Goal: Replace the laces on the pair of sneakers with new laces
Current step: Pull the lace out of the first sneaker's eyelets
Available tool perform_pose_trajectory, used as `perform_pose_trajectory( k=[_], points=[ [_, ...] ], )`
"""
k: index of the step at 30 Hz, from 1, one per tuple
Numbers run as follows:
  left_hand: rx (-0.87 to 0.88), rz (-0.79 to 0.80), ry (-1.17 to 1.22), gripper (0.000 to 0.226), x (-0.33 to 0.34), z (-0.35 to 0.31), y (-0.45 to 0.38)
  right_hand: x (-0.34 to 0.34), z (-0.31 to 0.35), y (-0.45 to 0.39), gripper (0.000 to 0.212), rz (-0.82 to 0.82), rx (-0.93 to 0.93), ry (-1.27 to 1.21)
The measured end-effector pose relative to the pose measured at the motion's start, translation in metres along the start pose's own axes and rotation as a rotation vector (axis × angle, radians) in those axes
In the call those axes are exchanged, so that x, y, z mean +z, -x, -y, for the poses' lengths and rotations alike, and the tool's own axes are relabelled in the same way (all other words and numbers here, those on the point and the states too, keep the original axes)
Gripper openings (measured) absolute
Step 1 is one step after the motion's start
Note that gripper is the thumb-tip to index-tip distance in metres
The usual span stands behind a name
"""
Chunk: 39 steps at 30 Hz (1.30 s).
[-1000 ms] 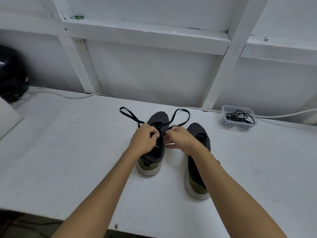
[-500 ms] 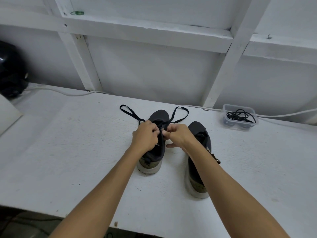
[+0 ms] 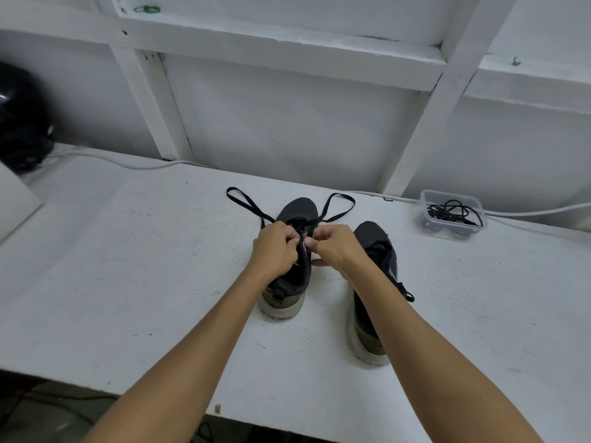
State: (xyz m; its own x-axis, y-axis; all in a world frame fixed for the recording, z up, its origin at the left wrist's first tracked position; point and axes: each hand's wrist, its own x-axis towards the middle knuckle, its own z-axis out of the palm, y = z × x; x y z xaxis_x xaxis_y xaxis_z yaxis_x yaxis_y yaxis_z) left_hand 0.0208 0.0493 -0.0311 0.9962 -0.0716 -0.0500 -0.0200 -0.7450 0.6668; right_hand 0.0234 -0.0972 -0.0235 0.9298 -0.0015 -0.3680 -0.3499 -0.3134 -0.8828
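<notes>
Both hands have drawn closer together over the past second, knuckles nearly meeting above the tongue of the left sneaker (image 3: 289, 270). That sneaker stands on the white counter (image 3: 134, 282), toe pointing away toward the wall, heel toward the person. The left hand (image 3: 275, 251) and right hand (image 3: 334, 247) each have fingers curled in a narrow grip on the black lace (image 3: 339, 206) right at the upper eyelets — what the fingertips do there is hidden. From that point the lace runs away from both hands toward the toe side, one end looping out left, the other right, both lying slack on the counter. So any tightening pull, I'd judge, must come back toward the heel, along the shoe's long axis. The right sneaker (image 3: 375, 251) sits just beside, parallel — partly under the right forearm. A clear tub of laces (image 3: 452, 214) sits well apart on the right.
</notes>
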Motion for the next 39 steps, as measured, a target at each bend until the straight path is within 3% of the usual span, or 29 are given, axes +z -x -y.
perform_pose_trajectory(
  k=[14, 24, 36, 39],
  points=[
    [-0.074, 0.025, 0.114, 0.012, -0.003, -0.001, 0.002, 0.003, -0.001, -0.006, 0.019, -0.044, -0.051, 0.129],
    [-0.105, 0.078, 0.212, 0.014, -0.002, 0.003, 0.001, -0.009, -0.006, -0.006, 0.013, 0.094, 0.002, -0.025],
    [0.029, 0.043, 0.124, 0.008, -0.003, 0.009, 0.003, -0.004, -0.012, -0.019, 0.036, 0.11, -0.006, 0.298],
    [0.028, 0.052, 0.102, 0.011, -0.001, 0.007, 0.001, 0.0, -0.006, -0.011, 0.027, 0.042, -0.062, 0.397]
  ],
)
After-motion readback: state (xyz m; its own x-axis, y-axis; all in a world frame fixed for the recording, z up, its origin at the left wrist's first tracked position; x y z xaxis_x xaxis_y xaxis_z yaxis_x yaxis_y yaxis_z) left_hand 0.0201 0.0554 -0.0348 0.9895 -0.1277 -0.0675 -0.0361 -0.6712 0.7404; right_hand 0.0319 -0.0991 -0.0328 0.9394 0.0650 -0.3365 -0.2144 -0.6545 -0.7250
